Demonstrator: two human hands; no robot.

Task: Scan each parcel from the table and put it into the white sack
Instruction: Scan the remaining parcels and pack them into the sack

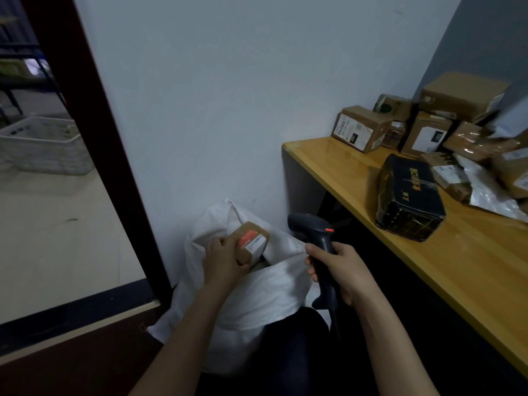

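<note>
Left hand [223, 261], fingers [219, 243] curled round a small brown parcel [253, 241] held at the mouth of the white sack [274, 298] — the dark opening lies just below and right of the parcel, so a short drop should finish it. Right hand [340, 270] grips the scanner [317, 232]; more parcels [363, 128] wait on the bench [343, 167].

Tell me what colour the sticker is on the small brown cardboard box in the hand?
The sticker is orange-red and white; the head view shows it.

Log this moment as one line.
left hand: holds box at sack mouth | right hand: grips scanner | table: parcels waiting
</note>
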